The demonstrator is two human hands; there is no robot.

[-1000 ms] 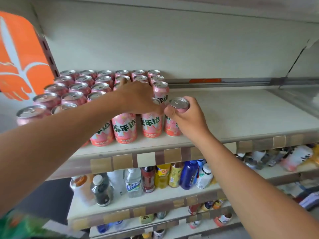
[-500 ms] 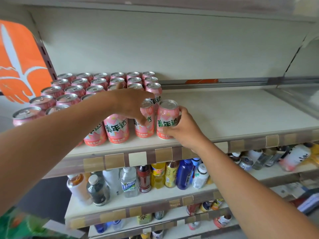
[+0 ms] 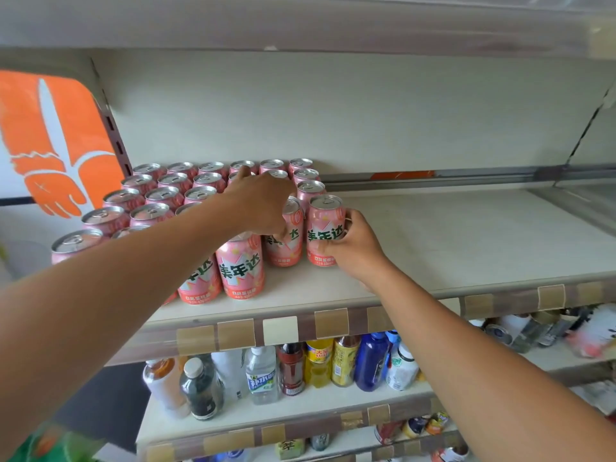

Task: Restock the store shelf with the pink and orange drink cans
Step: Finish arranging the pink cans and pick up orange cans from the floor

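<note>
Head view shows your right hand [image 3: 355,248] wrapped round the end can [image 3: 325,225], fingers on its right flank and thumb across the lower front. The can stands upright on the shelf [image 3: 450,235] just left of your palm, label facing you. Your left hand [image 3: 263,205] curls down over the top of the neighbouring can [image 3: 286,241], which stands just beside the end can's left side. Both sit at the right edge of the block of pink cans [image 3: 173,191] on the shelf's left part. A second ago the end can leaned, with your right hand clasped high near its lid. Now it stands flat and your grip sits lower on it.
</note>
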